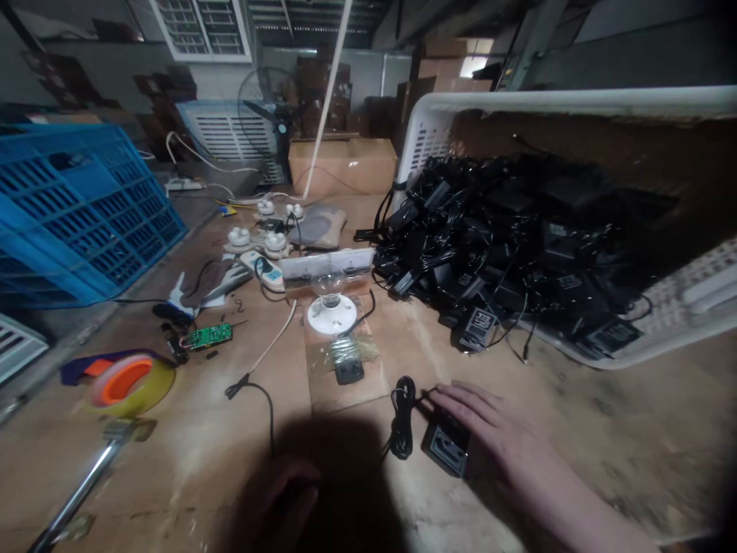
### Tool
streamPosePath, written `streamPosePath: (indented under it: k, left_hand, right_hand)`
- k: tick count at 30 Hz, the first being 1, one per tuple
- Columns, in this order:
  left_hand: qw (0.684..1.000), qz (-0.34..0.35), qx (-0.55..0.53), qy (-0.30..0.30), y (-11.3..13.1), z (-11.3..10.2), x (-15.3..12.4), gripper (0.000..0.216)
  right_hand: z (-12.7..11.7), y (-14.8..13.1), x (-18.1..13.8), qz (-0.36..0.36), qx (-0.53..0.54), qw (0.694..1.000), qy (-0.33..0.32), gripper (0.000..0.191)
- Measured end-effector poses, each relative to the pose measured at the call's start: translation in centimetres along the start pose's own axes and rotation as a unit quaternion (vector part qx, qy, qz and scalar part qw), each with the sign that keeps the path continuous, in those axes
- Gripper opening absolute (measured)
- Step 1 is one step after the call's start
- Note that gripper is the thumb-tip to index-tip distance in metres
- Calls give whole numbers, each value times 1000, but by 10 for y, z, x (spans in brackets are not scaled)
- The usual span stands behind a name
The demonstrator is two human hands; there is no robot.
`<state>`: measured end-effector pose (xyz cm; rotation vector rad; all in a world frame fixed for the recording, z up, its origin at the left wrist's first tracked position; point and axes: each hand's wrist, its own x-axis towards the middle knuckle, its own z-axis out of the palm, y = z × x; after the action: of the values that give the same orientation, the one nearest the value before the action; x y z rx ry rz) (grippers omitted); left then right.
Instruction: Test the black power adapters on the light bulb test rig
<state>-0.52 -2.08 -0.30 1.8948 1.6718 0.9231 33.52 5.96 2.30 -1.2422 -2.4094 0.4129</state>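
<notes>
Right hand (495, 434) rests on adapter (444, 447), grip wide; left hand (288, 499) shadowed, grip unclear.

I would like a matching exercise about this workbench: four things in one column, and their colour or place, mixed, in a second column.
Things:
1. adapter
2. tape roll
3. circuit board
4. crate

Descriptions:
A. blue, at the far left
B. green, small, lying flat
C. black, touched by the right hand
D. yellowish with an orange core

Pairs: 1-C, 2-D, 3-B, 4-A
</notes>
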Motion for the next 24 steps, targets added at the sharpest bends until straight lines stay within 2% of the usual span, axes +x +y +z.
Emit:
streamPosePath:
  k: [2, 4, 6, 8, 9, 11, 13, 15, 17, 19, 21, 22, 24]
  left_hand:
    - [1000, 7, -10, 26, -3, 1, 1, 26]
    - [999, 14, -17, 29, -5, 2, 3, 25]
    - [999, 11, -23, 25, -6, 3, 3, 26]
    - [999, 6, -33, 3, -5, 3, 1, 31]
    - [999, 3, -39, -14, -4, 3, 0, 33]
    - [998, -1, -44, -52, -2, 3, -2, 34]
    - [996, -5, -42, -76, -1, 2, -3, 32]
    - [995, -13, -37, -88, -2, 2, -3, 31]
    - [995, -18, -36, -89, -4, 3, -3, 31]
    - [996, -17, -40, -82, -5, 4, -5, 32]
    - [997, -24, -45, -64, -5, 8, -9, 29]
    - [997, -31, -50, -49, -5, 9, -12, 26]
    - [996, -54, -67, -20, -3, 12, -19, 21]
  right_hand:
    - [-7, 19, 0, 23, -43, 996, -76, 75]
    - [-10, 25, 2, 31, -23, 992, -116, 72]
    - [-13, 23, 5, 51, 63, 991, -110, 62]
    - [-17, 19, 6, 112, 221, 966, -78, 50]
    - [-18, 18, 7, 155, 315, 935, -48, 47]
    - [-17, 13, 11, 230, 482, 845, 15, 45]
    - [-10, 4, 21, 261, 595, 758, 59, 50]
    - [1, -9, 37, 275, 659, 696, 76, 50]
    - [13, -22, 54, 293, 695, 650, 91, 41]
    - [23, -31, 68, 302, 710, 628, 104, 36]
    - [29, -33, 74, 293, 715, 623, 120, 43]
    - [30, -31, 73, 293, 714, 623, 122, 48]
    - [28, -22, 65, 322, 694, 640, 74, 54]
